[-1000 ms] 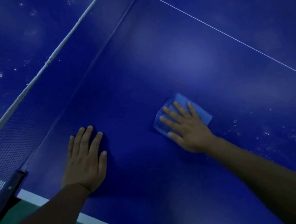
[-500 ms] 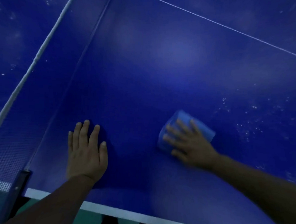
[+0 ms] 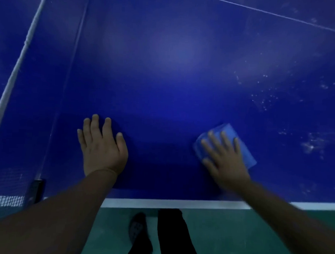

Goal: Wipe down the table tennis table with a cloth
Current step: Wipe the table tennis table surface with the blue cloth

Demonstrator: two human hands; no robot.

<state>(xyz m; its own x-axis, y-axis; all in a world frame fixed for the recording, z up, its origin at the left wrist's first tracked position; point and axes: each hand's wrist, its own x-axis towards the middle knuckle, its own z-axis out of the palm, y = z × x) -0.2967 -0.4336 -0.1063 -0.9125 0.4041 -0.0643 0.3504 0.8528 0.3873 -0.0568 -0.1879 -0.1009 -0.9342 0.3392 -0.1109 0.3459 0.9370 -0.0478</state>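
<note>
right hand (image 3: 225,160) flat on folded blue cloth (image 3: 243,148), fingers straight, pressing, cloth at 4 o'clock on desk (image 3: 164,79), long axis 10-to-4, left hand (image 3: 103,147) flat on desk, fingers released

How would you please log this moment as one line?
right hand flat on cloth | left hand flat on table | specks right of cloth
</note>
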